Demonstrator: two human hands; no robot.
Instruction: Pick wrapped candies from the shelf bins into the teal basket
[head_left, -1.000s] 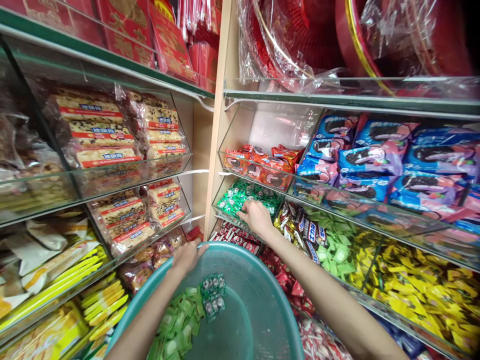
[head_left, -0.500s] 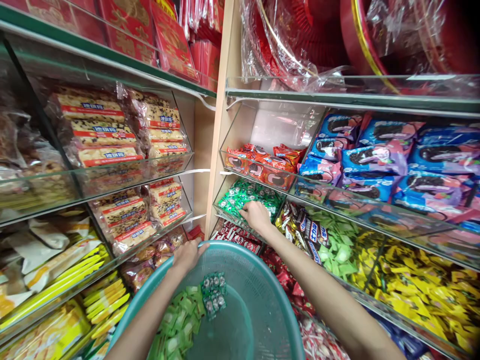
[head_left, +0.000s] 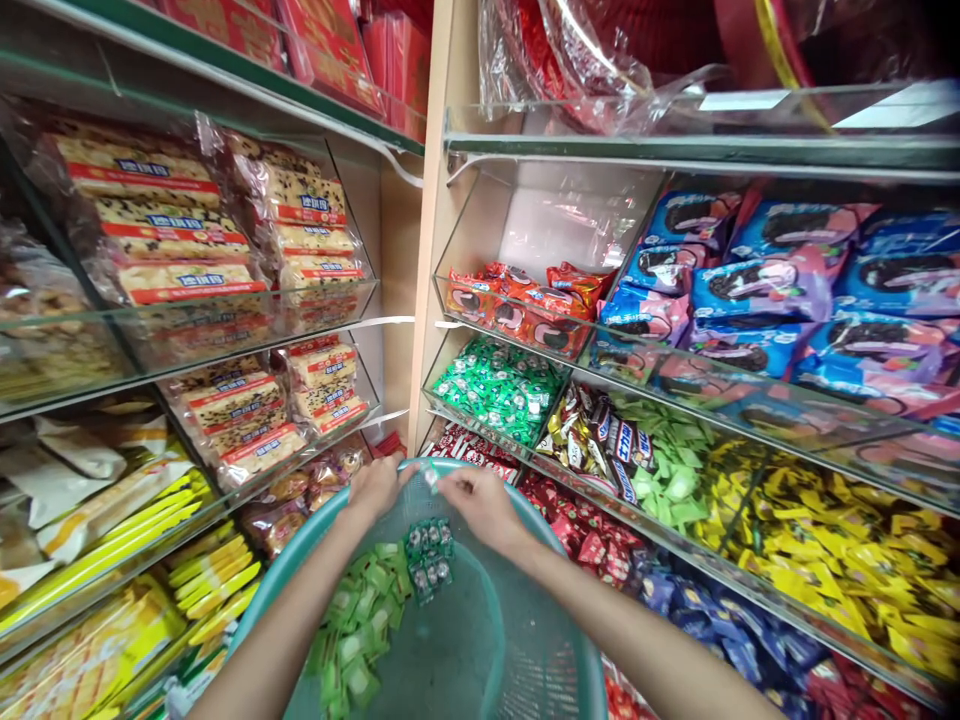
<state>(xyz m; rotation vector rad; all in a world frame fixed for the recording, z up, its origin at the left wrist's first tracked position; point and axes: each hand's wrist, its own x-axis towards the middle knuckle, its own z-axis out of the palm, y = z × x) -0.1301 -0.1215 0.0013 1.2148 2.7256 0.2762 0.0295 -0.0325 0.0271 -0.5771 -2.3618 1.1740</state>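
Observation:
A round teal plastic basket [head_left: 480,660] sits low in front of me, with light green wrapped candies [head_left: 360,625] and a few dark green wrapped candies [head_left: 429,560] inside. My left hand [head_left: 373,487] grips the basket's far rim. My right hand [head_left: 480,505] hovers over the basket's far side, fingers pinched on a few dark green wrapped candies [head_left: 430,478]. Just above, a clear shelf bin [head_left: 442,415] holds many of the same dark green candies [head_left: 501,385].
Clear shelf bins line both sides: nougat-like bars [head_left: 165,235] at left, red snack packs [head_left: 525,300], blue cookie packs [head_left: 757,290], light green candies [head_left: 675,470] and yellow candies [head_left: 825,540] at right. A wooden upright [head_left: 433,200] divides the shelves.
My right hand has left the dark green candy bin and come down over the basket with candies pinched in it. The view has tilted down slightly. My left hand stays on the rim.

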